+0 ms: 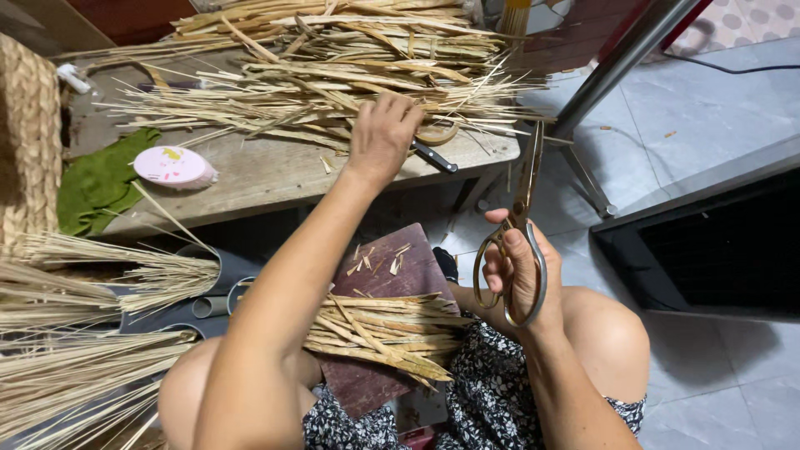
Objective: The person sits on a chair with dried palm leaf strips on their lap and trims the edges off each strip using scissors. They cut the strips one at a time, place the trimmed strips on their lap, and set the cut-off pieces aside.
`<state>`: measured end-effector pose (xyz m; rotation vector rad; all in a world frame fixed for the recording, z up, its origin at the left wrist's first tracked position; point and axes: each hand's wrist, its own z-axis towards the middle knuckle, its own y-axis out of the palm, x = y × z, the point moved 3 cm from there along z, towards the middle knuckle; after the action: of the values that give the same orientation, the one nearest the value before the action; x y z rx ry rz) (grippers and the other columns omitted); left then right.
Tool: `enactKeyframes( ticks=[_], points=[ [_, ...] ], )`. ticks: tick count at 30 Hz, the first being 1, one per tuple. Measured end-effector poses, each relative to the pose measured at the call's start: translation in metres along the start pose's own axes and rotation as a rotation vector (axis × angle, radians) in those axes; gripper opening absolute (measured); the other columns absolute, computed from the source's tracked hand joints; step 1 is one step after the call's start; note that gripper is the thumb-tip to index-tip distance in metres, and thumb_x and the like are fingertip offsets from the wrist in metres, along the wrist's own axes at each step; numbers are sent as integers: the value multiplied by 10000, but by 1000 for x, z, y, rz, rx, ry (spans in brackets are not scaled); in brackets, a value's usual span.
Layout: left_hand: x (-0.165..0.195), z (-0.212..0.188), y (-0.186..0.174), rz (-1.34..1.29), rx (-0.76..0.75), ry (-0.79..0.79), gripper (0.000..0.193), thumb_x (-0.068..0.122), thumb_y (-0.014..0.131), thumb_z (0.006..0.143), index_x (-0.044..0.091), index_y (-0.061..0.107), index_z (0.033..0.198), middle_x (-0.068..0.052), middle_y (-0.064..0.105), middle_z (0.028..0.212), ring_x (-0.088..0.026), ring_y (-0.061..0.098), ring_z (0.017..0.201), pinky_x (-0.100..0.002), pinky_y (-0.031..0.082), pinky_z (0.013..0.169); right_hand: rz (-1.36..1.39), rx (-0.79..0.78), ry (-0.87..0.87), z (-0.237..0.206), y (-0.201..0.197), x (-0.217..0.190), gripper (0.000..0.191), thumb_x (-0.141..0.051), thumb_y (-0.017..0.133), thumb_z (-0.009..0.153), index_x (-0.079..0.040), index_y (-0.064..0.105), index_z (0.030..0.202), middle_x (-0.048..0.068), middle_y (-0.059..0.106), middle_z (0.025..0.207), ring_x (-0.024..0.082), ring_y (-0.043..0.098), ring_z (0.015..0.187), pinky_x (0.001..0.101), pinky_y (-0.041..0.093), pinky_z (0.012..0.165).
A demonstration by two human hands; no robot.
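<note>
Nearest, in the lap: a dark red board (392, 275) resting across the knees, carrying a small bunch of cut flat strips (387, 333); their long axis runs left to right, slightly tilted; short offcut chips (375, 258) lie on the board's far part; neither hand touches this bunch.

Right hand (521, 271) sits just right of the board, over the right knee; fingers threaded through the loops of brass-coloured scissors (517, 233), closed around the handles; blades point up and away, toward the table's near edge, and look shut or nearly so; cutting nothing.

Near left: bundles of thin pale stalks (92, 333) fanning rightward toward the left knee; grey tubes (212, 304) just behind them.

Further out: left arm stretched far across the lap to the wooden table (250, 179); left hand (383, 133) is palm down on the near edge of the big pile of dried strips (333, 75), fingers curled into the strips; whether it has pinched one, cannot tell; the pile lies straight ahead of and under this hand, its long axis mostly left to right, across the reach; the left hand is much the nearer to the pile, the scissors hand well apart, nearer and right.

Just right of that hand: a black-handled knife (435, 157) and a tape roll (439, 132); on the table's left, a pink round tin (173, 165) and a green cloth (100, 183); a woven basket (25, 142) at the far-left edge; grey floor tiles (708, 100) to the right.
</note>
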<state>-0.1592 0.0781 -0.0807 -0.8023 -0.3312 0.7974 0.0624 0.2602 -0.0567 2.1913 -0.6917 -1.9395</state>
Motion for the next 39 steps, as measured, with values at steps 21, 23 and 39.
enactKeyframes(
  ticks=[21, 23, 39],
  points=[
    [69, -54, -190, -1431, -96, -817, 126, 137, 711, 995, 38, 640, 1025, 30, 651, 848, -28, 586, 736, -193, 509, 662, -424, -264, -241, -41, 40, 10, 668, -112, 795, 851, -69, 534, 1464, -6, 583, 1022, 69, 535, 880, 216, 465, 769],
    [68, -64, -176, -1444, -151, -859, 132, 139, 714, 987, 29, 648, 1020, 29, 653, 818, -25, 584, 704, -191, 504, 635, -482, -248, -169, -45, 44, 16, 707, -136, 815, 806, -97, 542, 1457, -4, 591, 1006, 72, 555, 852, 225, 489, 730],
    [86, -83, -140, -1566, -245, -869, 172, 152, 707, 988, 8, 640, 1056, -8, 698, 863, -41, 618, 735, -206, 533, 661, -604, -239, -344, -45, 50, 12, 691, -165, 849, 824, -48, 548, 1435, 34, 670, 1149, 109, 619, 1026, 266, 527, 907]
  ],
)
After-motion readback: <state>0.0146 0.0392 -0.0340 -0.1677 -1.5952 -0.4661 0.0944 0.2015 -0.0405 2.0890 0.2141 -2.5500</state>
